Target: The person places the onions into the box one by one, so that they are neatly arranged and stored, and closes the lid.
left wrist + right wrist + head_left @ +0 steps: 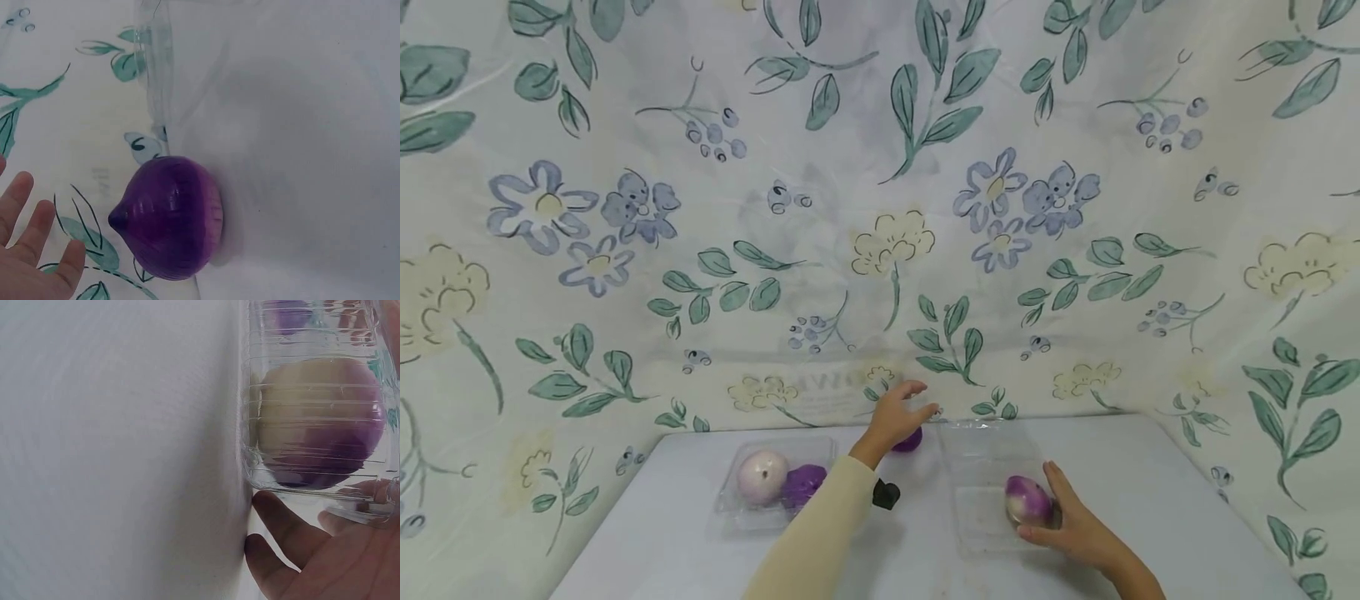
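In the head view my left hand (891, 425) reaches to the far table edge, fingers spread. Close by it sits a purple onion (169, 219) with a pointed tip and a pale pink base; a gap separates it from the fingertips in the left wrist view. My right hand (1078, 525) rests at the right side of a clear plastic container (973, 508), thumb and fingers apart. Inside that container lies a purple-and-white onion (322, 425). Some right fingers (290, 528) are low against the container's end wall, outside it.
A second clear container (733, 492) at the left holds a pale pinkish round item (763, 477) and a purple one (805, 483). Between the containers is a small black angular object (887, 495), close to my left sleeve (820, 525). A flower-patterned cloth (850, 183) hangs behind the table.
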Motion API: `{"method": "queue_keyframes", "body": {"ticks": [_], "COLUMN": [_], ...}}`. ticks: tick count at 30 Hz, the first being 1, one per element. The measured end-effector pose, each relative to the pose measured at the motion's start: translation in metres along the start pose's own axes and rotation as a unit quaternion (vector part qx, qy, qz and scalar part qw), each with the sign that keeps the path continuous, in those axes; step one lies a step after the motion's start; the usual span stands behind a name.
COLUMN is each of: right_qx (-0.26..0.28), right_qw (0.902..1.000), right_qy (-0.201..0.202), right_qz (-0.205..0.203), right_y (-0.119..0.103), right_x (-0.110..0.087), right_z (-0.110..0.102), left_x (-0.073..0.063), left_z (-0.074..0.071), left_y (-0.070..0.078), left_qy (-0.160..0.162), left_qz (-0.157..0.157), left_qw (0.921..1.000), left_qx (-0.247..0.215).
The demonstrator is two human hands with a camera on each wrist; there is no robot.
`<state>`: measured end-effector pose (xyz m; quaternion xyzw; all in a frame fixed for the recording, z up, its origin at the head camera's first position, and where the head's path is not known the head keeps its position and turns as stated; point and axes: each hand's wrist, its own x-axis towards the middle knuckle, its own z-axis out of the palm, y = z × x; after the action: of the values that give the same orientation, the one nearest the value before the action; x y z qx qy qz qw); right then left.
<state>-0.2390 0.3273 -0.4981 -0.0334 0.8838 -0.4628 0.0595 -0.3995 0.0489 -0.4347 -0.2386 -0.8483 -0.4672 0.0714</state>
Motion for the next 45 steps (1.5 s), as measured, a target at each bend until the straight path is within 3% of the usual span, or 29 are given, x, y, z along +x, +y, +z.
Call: {"method": "queue_keyframes", "body": {"ticks": [9, 16, 23, 30, 36, 45], "right_qx": [-0.006, 0.002, -0.006, -0.006, 0.0, -0.003], "right_qw": [1.0, 1.0, 1.0, 1.0, 1.0, 1.0], "right_qy": [0.003, 0.001, 0.002, 0.005, 0.006, 0.005], "right_qz": [-0.001, 0.003, 0.002, -0.001, -0.005, 0.001], "right_y": [0.002, 0.001, 0.001, 0.001, 0.0, 0.0], "right_x": [0.001, 0.0, 0.0, 0.0, 0.0, 0.0], "right_z": [0.001, 0.001, 0.001, 0.001, -0.001, 0.001], "left_x": [0.0, -0.004, -0.007, -0.005, -0.004, -0.008], "left_z": [0.001, 0.003, 0.006, 0.009, 0.012, 0.015], "left_y": [-0.007, -0.015, -0.029, -0.031, -0.034, -0.039], "left_qy": [0.002, -0.005, 0.011, 0.052, 0.03, 0.004], "left_qz": [-0.002, -0.041, -0.037, -0.028, -0.027, -0.037], "left_qw": [0.9994, 0.9989, 0.9978, 0.9981, 0.9978, 0.9979], "left_qx": [0.035, 0.024, 0.053, 0.019, 0.052, 0.053]}}
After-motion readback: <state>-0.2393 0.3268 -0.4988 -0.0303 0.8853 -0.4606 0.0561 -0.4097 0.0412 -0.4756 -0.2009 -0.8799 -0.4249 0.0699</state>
